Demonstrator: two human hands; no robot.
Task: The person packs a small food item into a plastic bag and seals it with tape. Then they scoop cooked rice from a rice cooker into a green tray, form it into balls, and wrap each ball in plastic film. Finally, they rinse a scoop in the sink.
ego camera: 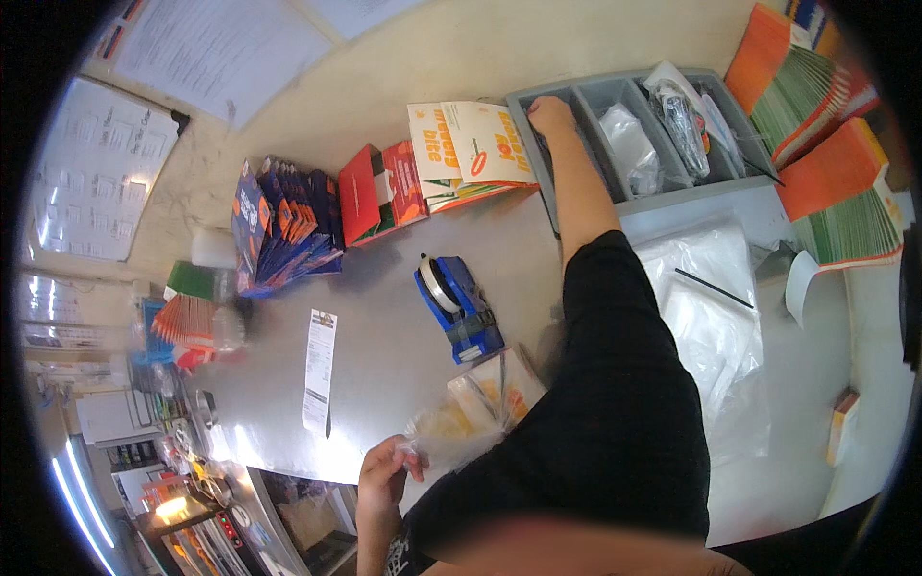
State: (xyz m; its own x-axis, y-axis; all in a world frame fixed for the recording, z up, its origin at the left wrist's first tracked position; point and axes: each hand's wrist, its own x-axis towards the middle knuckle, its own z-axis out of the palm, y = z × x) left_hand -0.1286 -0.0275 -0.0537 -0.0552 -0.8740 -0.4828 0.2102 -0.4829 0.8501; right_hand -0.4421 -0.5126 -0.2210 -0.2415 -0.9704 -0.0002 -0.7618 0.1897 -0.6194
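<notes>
At the lower middle, my left hand (387, 469) pinches the gathered edge of a clear plastic bag (450, 443), which has a white and yellow food box (497, 389) in it. My right arm stretches away from me, and my right hand (553, 117) is down in the leftmost compartment of a grey plastic divided tray (691, 194); its fingers are partly hidden, so what they touch does not show. Between the hands a blue tape dispenser (461, 306) with a roll of clear tape lies on the metal counter (382, 302). A printed paper slip (319, 371) lies left of it.
Folded cartons in blue (288, 223), red (382, 191) and cream (472, 147) stand along the wall. The tray's other compartments hold plastic-wrapped items. A stack of clear plastic bags (709, 324) with a black straw (713, 288) on it lies at right, near orange cartons (839, 173).
</notes>
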